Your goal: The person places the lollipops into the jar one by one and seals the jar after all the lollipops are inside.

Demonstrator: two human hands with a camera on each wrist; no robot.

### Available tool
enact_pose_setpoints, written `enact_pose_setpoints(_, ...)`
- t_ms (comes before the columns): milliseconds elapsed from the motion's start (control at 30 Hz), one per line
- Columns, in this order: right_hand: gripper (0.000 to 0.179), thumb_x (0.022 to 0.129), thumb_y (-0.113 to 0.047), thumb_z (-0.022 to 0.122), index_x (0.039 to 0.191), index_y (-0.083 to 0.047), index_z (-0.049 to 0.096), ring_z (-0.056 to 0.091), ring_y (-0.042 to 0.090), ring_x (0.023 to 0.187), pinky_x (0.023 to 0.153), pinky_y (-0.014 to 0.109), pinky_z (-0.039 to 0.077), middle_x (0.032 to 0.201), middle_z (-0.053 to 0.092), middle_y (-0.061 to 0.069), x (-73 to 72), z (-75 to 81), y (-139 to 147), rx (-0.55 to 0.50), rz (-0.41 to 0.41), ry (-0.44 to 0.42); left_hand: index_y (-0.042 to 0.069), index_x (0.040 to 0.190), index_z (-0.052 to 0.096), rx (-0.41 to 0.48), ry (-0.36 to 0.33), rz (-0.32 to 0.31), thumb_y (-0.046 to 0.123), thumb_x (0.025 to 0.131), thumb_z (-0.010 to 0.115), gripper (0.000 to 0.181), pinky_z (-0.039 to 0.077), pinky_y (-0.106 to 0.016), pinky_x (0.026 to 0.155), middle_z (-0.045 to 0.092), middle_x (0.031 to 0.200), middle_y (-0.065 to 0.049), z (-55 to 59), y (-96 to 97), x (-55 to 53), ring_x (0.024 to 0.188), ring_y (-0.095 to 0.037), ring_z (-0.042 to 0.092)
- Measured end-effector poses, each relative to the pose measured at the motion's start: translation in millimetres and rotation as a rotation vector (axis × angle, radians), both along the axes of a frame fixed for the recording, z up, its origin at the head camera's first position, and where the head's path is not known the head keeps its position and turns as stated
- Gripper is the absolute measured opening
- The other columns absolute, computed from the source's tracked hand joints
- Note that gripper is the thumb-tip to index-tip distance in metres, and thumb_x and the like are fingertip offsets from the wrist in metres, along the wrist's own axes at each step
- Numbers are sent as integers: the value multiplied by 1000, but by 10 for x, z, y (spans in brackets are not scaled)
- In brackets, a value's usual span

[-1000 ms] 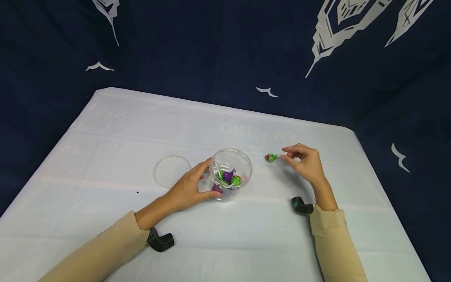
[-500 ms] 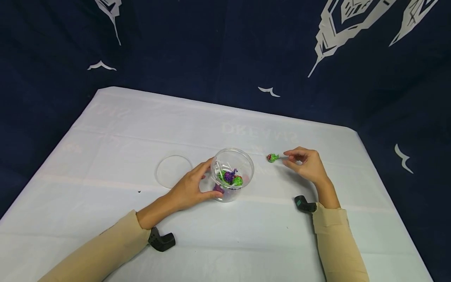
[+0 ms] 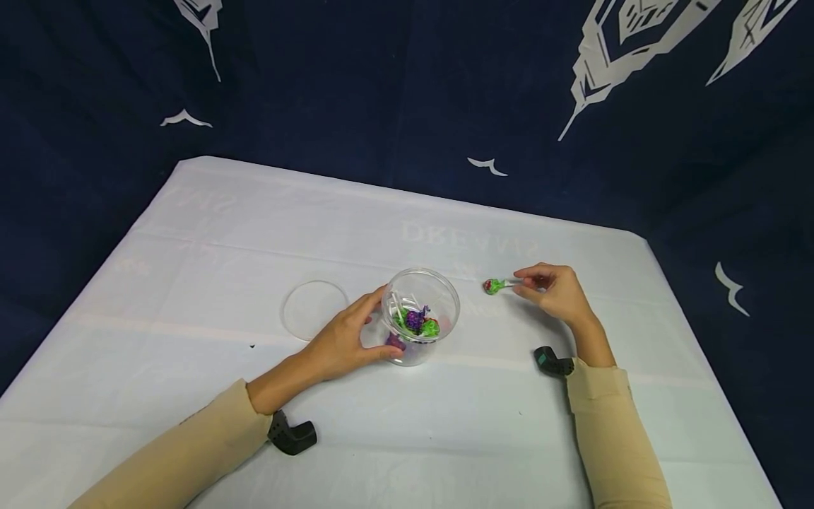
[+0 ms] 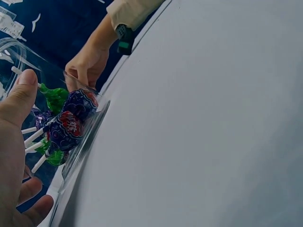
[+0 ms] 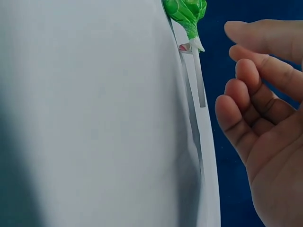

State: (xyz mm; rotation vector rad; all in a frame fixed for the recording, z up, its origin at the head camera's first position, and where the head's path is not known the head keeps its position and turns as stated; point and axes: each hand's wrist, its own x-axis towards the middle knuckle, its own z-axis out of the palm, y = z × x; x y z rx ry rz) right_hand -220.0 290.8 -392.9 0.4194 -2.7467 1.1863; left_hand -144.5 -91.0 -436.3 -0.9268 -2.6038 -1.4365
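My left hand [image 3: 340,344] holds a clear round jar [image 3: 410,355] from its left side, thumb at the front. Inside are several wrapped lollipops [image 3: 415,322], green and purple; in the left wrist view, purple-wrapped lollipops [image 4: 66,130] show through the wall with white sticks. To the jar's right a single green-and-red lollipop [image 3: 492,286] lies on the table, its stick towards my right hand [image 3: 562,295]. In the right wrist view that hand [image 5: 274,127] has its thumb and fingers bent and apart, beside the lollipop's white stick [image 5: 200,80] with nothing between them.
A clear round lid [image 3: 283,314] lies flat left of the jar, partly behind my left hand. The white tablecloth [image 3: 407,452] covers the table; a dark blue patterned curtain [image 3: 356,85] hangs behind its far edge.
My right fingers have drawn slightly back from the green lollipop, and more of its stick shows. My left hand stays on the jar. The head view has shifted a little.
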Motion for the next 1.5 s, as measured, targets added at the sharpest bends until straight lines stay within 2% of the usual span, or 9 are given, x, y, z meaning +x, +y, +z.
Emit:
enact_pose_setpoints(133,21,81,-2,79,98,8,74,56,4,71,64,10,48,83,68,12,-76,-116,89,23,-37,-51,7,155,27,-3,5,-2,34,79,84,98,52,-41,96,51,140,-14,9,-4,-2,122,-28,54)
enact_pose_setpoints(267,21,82,-3,80,99,7,74,56,4,71,63,11,48,82,69,11,-79,-128,98,28,-46,-75,8,155,27,-9,5,-6,34,79,84,99,51,-41,98,50,141,-12,9,-5,-8,123,-27,53)
enact_pose_setpoints(533,20,81,6,74,98,15,70,55,7,67,60,12,47,78,66,15,-26,113,-48,58,12,-83,9,155,27,-3,-2,2,33,79,84,98,50,-41,99,50,142,-12,7,-12,5,122,-28,54)
enact_pose_setpoints(733,19,81,1,77,99,8,73,54,6,67,59,14,47,79,66,10,-169,-44,63,76,13,-137,8,155,27,-15,-1,12,35,79,84,99,51,-39,98,52,140,-12,8,-20,12,121,-27,54)
enact_pose_setpoints(867,18,81,-2,78,97,6,74,54,8,66,58,16,47,77,66,9,-224,-116,108,103,14,-144,9,155,27,-14,-8,10,35,79,84,99,51,-40,98,50,141,-12,5,-19,11,122,-27,54)
enact_pose_setpoints(1167,10,83,-4,76,92,2,76,54,11,66,58,18,44,73,65,3,-208,-158,131,214,2,-125,10,156,27,-15,-27,5,36,80,83,98,50,-42,99,45,148,-12,-10,-2,21,123,-28,53)
enact_pose_setpoints(1500,7,81,-3,79,86,2,76,52,10,63,55,19,43,70,64,2,-214,-157,125,213,3,-118,8,155,27,-9,3,4,36,80,83,98,51,-42,99,46,146,-12,-10,-1,17,123,-27,54)
